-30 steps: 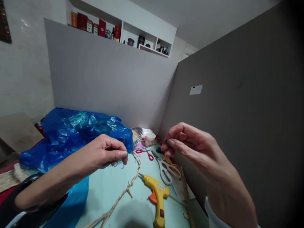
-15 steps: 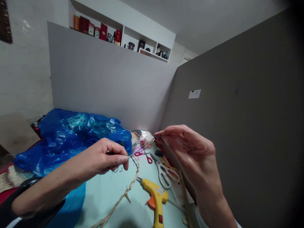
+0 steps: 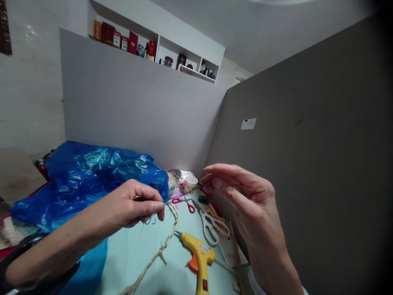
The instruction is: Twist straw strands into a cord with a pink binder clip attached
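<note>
A thin dark thread [image 3: 183, 195] runs taut between my two hands above the table. My left hand [image 3: 135, 205] is closed, pinching the thread's near end between thumb and forefinger. A dark metal loop shows among its fingers; the rest of that object is hidden in the palm. Higher up and to the right, the fingertips of my right hand [image 3: 245, 194] pinch the other end. Beneath the hands, a braided straw cord [image 3: 154, 257] curves over the table, with loose strands sticking out. Its upper end lies just under the left fingertips; I cannot tell whether the thread is joined to it.
On the pale green table [image 3: 123, 262] lie a yellow glue gun [image 3: 199, 254], white-handled scissors [image 3: 211, 229], red-handled scissors [image 3: 188, 205] and a dark thread spool [image 3: 203, 199]. Behind them stand a paper cup [image 3: 190, 184] and a woven piece [image 3: 174, 180]. Blue plastic [image 3: 101, 172] covers the left; grey panels [image 3: 138, 106] enclose the back and right.
Two slack-looking thread strands have drawn into one straight line. My right hand's fingers have closed in more, with the thumb nearer the fingertips. The view has shifted slightly.
</note>
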Demonstrator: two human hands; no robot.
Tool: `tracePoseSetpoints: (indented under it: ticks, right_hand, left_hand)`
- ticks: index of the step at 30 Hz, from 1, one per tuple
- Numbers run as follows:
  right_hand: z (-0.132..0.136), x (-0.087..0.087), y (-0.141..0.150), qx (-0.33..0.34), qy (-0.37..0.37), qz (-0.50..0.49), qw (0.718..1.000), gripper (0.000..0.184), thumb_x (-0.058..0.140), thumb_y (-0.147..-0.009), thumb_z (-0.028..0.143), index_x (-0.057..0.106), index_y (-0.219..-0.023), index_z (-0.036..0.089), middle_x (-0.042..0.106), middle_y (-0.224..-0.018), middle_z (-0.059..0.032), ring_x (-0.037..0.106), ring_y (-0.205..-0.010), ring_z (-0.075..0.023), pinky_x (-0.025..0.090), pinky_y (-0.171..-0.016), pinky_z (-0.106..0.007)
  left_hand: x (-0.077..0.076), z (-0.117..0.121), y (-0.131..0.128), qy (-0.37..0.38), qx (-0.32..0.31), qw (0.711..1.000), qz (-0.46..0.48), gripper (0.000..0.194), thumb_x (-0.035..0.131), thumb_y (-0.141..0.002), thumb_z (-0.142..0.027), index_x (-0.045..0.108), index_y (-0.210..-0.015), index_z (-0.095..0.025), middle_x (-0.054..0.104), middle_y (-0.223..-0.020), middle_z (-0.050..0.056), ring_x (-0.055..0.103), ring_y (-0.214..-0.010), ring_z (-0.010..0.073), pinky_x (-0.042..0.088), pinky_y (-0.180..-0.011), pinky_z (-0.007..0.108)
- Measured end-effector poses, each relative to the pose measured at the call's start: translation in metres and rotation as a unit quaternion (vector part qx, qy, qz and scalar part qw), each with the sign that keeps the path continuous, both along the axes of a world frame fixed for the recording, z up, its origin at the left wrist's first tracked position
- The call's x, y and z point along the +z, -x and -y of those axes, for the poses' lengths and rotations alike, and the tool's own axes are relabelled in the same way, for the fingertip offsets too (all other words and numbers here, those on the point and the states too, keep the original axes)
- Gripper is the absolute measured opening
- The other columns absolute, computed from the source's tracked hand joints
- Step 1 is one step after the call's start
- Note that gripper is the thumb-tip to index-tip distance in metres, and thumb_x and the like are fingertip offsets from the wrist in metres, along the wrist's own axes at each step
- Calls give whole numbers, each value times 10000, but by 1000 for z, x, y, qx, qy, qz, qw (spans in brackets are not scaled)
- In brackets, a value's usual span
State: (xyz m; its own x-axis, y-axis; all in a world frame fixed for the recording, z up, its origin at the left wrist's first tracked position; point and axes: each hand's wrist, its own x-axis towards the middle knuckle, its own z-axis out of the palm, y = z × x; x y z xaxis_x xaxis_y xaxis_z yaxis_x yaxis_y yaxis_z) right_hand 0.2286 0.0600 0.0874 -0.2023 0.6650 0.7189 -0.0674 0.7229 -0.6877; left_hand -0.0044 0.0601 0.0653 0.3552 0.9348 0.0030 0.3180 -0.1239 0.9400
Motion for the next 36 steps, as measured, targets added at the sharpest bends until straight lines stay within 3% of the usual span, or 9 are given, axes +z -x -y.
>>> tracePoseSetpoints:
  ticks: [4, 6, 9, 11, 18, 22, 26, 32, 36]
  right_hand:
    - [-1, -1, 1, 4, 27, 4, 1000, 197, 641, -852, 140, 755, -975, 243, 747, -873, -26, 695, -781, -157, 564, -732, -250]
    - [-1, -1, -1, -22, 21, 8, 1000, 193, 644, -850, 136, 757, -969, 239, 746, -869, -28, 688, -780, -152, 558, -730, -239]
    - [-1, 2, -7, -55, 2, 4, 998, 179, 655, -837, 124, 765, -922, 236, 744, -849, -22, 683, -749, -135, 555, -694, -208]
    - [-1, 4, -11, -70, -4, -4, 998, 175, 662, -831, 124, 768, -908, 240, 743, -838, -18, 685, -733, -127, 556, -669, -189]
    - [-3, 5, -10, -42, 29, 35, 998, 144, 684, -821, 143, 760, -902, 235, 752, -812, -17, 702, -740, -121, 554, -675, -158]
    - [0, 1, 2, 1, 66, 66, 996, 100, 688, -844, 211, 728, -935, 225, 757, -826, -37, 712, -758, -149, 562, -679, -201]
    - [2, -3, 10, 13, 52, 91, 994, 80, 676, -856, 231, 727, -916, 215, 750, -847, -44, 709, -768, -160, 563, -723, -239]
    - [2, -6, 13, 13, 40, 120, 992, 91, 665, -868, 223, 718, -942, 224, 738, -865, -34, 697, -761, -146, 548, -708, -219]
    - [5, -4, 12, 14, 36, 116, 992, 72, 654, -874, 204, 704, -921, 224, 722, -844, -24, 686, -741, -134, 538, -690, -205]
  left_hand:
    - [-1, -2, -3, -4, 9, 1000, -5, 248, 627, -793, -397, 696, -722, -169, 412, -520, -66, 228, -420, 50, 138, -409, 206]
    - [0, -3, -4, -9, 28, 999, 14, 232, 658, -780, -392, 707, -881, -190, 484, -621, -55, 247, -435, 46, 163, -418, 204]
    - [2, -3, -3, -3, 56, 997, 60, 519, 745, -704, -330, 592, -1197, -277, 569, -937, -14, 295, -467, 30, 226, -435, 205]
    - [4, -1, -2, 17, 52, 994, 91, 606, 750, -710, -337, 515, -1267, -295, 560, -1013, 5, 297, -481, 26, 225, -443, 207]
    - [8, 15, -1, 102, -4, 963, 250, 353, 625, -816, -465, 604, -1042, -195, 354, -572, -72, 189, -485, 66, 158, -427, 211]
    - [10, 18, -3, 138, -70, 941, 300, 482, 506, -827, -607, 591, -1025, -176, 567, -762, 34, 245, -438, 44, 117, -384, 212]
    - [12, 19, -8, 166, -53, 933, 314, 454, 549, -803, -610, 597, -917, -173, 548, -738, 32, 276, -488, 61, 120, -404, 200]
    - [14, 26, -12, 126, -32, 931, 340, 264, 664, -749, -413, 671, -838, -165, 540, -772, 46, 347, -603, 100, 241, -471, 201]
    - [15, 28, -11, 103, -44, 932, 344, 206, 632, -685, -285, 693, -827, -149, 569, -843, 75, 395, -641, 127, 362, -527, 241]
